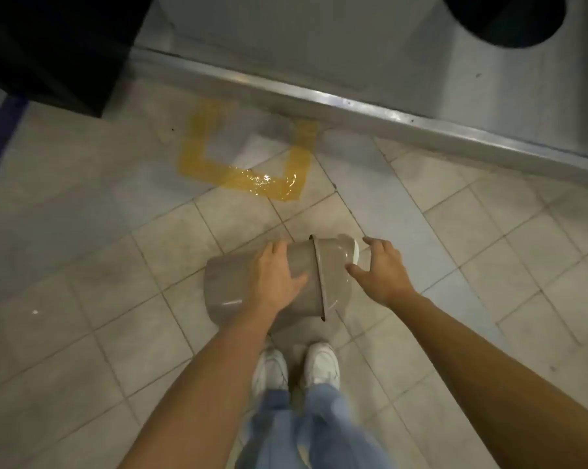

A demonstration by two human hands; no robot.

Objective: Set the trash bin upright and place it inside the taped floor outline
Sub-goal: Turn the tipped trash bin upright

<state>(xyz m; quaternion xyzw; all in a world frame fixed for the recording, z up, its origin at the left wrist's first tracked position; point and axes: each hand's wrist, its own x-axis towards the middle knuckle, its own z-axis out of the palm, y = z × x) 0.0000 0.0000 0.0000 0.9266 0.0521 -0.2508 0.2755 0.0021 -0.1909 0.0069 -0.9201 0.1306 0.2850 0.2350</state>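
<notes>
On tiles, tipped trash bin (pixel 272 282), both hands (pixel 279 275) on it, taped outline (pixel 245 157) w/ open floor between.

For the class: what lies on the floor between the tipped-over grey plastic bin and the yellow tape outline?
Head view: nothing, only bare beige floor tiles between the grey plastic bin and the yellow tape outline.

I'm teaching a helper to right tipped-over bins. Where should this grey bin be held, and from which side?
The trash bin lies on its side, lid end to the right. Probably best is one hand on each side: the left hand over the round body from above, the right hand at the lid end, then swing it upright.
</notes>
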